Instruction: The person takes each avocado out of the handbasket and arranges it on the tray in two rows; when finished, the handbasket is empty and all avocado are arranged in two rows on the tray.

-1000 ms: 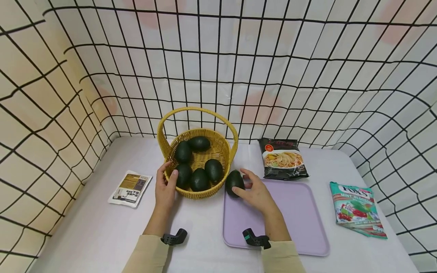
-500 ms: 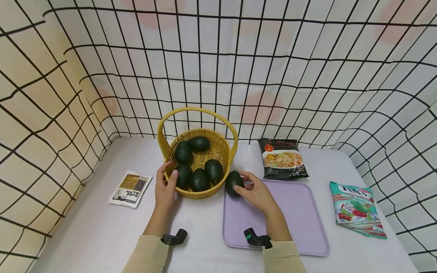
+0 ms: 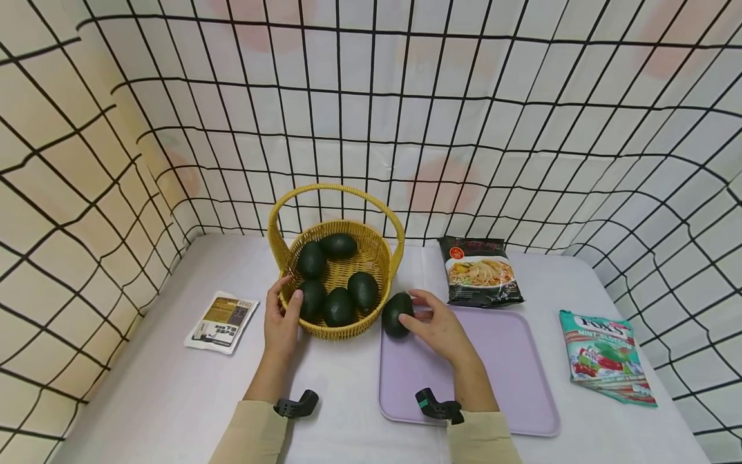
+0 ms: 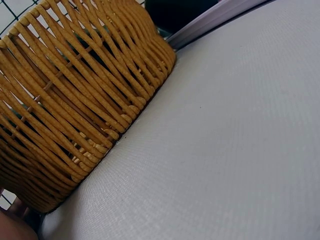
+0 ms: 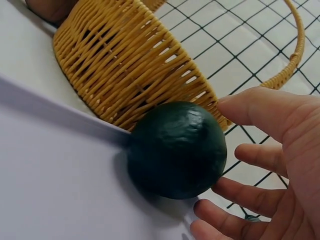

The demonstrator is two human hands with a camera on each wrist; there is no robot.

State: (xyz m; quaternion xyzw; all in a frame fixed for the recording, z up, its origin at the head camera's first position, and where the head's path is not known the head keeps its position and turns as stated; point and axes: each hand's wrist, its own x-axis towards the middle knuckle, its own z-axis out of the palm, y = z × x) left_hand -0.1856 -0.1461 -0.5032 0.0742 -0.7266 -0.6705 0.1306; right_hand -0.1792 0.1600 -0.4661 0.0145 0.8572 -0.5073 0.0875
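Observation:
A dark green avocado [image 3: 395, 314] [image 5: 175, 150] sits on the far left corner of the lilac tray [image 3: 498, 374] [image 5: 50, 175], right against the woven yellow basket [image 3: 348, 332] [image 5: 130, 65]. My right hand [image 3: 435, 325] [image 5: 285, 150] cups it loosely, the fingers spread and nearly straight, thumb near its top and fingertips at its side. My left hand [image 3: 282, 319] grips the basket's near left rim, thumb hooked over the edge. Several more avocados [image 3: 339, 306] lie inside the basket. The left wrist view shows only the basket wall [image 4: 75, 100] and the table.
A noodle packet [image 3: 480, 270] lies behind the tray, a mint candy bag [image 3: 605, 354] to its right, and a small sachet [image 3: 221, 320] left of the basket. Grid-patterned walls close in the white table on three sides.
The right hand has crept slightly left and forward beside the avocado, which has barely moved. The left hand stays on the basket rim.

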